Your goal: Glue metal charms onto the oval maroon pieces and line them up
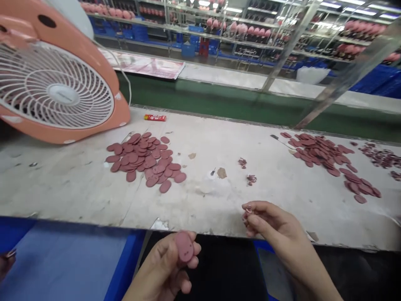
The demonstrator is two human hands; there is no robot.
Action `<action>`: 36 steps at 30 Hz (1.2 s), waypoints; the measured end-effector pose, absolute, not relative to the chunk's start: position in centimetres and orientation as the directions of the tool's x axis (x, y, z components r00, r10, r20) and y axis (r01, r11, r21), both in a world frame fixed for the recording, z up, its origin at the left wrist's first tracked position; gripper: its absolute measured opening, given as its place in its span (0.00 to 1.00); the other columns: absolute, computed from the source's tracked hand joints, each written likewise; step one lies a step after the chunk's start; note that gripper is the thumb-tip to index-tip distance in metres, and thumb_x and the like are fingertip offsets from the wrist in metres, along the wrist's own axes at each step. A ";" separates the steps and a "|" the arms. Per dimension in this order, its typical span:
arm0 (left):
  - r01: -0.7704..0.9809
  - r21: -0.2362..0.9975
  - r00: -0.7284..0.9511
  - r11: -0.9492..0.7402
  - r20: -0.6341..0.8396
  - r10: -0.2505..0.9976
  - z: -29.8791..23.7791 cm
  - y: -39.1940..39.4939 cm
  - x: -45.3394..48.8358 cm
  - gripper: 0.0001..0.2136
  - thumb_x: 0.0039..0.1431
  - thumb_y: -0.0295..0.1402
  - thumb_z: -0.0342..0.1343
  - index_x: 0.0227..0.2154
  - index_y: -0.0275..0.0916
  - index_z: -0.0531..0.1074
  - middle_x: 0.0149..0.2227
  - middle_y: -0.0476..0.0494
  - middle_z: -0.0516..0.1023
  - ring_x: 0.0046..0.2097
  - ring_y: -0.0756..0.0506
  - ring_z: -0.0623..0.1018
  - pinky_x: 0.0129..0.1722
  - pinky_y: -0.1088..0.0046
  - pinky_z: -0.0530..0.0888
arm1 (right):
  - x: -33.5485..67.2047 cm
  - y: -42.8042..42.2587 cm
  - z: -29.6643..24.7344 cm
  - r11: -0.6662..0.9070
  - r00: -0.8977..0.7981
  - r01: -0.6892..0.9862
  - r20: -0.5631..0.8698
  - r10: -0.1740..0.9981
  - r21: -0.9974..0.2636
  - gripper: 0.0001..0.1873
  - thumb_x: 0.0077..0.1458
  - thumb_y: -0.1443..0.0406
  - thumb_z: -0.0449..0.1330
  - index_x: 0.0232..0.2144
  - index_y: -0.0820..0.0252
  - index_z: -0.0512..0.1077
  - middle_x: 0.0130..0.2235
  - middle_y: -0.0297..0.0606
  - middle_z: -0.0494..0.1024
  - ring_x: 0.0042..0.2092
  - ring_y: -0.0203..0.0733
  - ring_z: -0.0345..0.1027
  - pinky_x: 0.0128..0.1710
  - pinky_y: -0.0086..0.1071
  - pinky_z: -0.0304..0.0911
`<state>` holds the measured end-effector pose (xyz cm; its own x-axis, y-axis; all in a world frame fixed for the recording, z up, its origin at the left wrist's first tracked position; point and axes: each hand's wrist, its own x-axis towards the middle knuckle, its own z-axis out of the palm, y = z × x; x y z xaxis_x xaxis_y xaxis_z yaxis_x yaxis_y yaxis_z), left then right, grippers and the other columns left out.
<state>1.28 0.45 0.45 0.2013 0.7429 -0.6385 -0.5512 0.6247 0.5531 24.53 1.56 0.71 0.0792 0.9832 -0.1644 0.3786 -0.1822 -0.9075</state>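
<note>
My left hand (171, 263) is low in front of the table edge, fingers closed round a dusty-pink oval tag (184, 246) with small holes. My right hand (269, 223) hovers at the table's front edge, thumb and fingers pinched on a small metal ring piece (248, 210). A pile of the same pink oval tags (144, 161) lies on the table to the upper left of my hands. A second pile (326, 156) spreads at the right. Two small clusters of dark ring pieces (247, 171) lie just beyond my right hand.
An orange desk fan (56, 83) stands at the left on the worn white table (203, 196). A red packet (155, 118) lies near the far edge. More small dark pieces (380, 159) sit far right. A blue bin (72, 259) is below at left; racks stand behind.
</note>
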 end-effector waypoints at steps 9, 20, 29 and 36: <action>-0.524 0.523 0.333 0.672 -0.600 0.727 1.1 -0.7 1.3 0.17 0.41 0.47 0.70 0.25 0.37 0.80 0.24 0.47 0.74 0.26 0.53 0.72 0.18 0.86 0.69 | 19.4 0.2 4.1 -0.291 -0.273 -0.117 -0.251 0.929 -0.949 0.07 0.55 0.67 0.66 0.37 0.50 0.78 0.36 0.31 0.81 0.38 0.33 0.76 0.39 0.22 0.71; -0.544 0.451 0.385 0.707 -0.614 0.689 0.9 -1.2 0.7 0.17 0.41 0.45 0.70 0.19 0.35 0.78 0.20 0.49 0.75 0.22 0.54 0.72 0.19 0.86 0.70 | 18.2 0.7 4.6 -0.073 -0.338 0.175 -0.130 0.932 -0.982 0.07 0.54 0.69 0.67 0.35 0.50 0.78 0.31 0.29 0.78 0.32 0.33 0.73 0.33 0.23 0.68; -0.539 0.428 0.406 0.726 -0.623 0.669 0.6 -1.3 0.5 0.14 0.43 0.43 0.70 0.22 0.36 0.79 0.20 0.49 0.75 0.22 0.56 0.72 0.19 0.87 0.71 | 18.3 1.1 5.5 0.083 -0.431 0.381 -0.097 0.897 -0.921 0.06 0.56 0.69 0.65 0.36 0.51 0.77 0.32 0.27 0.79 0.34 0.32 0.73 0.35 0.24 0.67; -0.583 0.376 0.430 0.720 -0.609 0.666 -0.5 -1.5 0.4 0.11 0.47 0.40 0.69 0.24 0.35 0.80 0.21 0.49 0.76 0.23 0.56 0.73 0.20 0.88 0.72 | 18.2 1.3 5.5 0.113 -0.472 0.389 -0.093 0.877 -0.914 0.06 0.59 0.69 0.62 0.36 0.51 0.75 0.34 0.24 0.80 0.35 0.30 0.74 0.38 0.23 0.68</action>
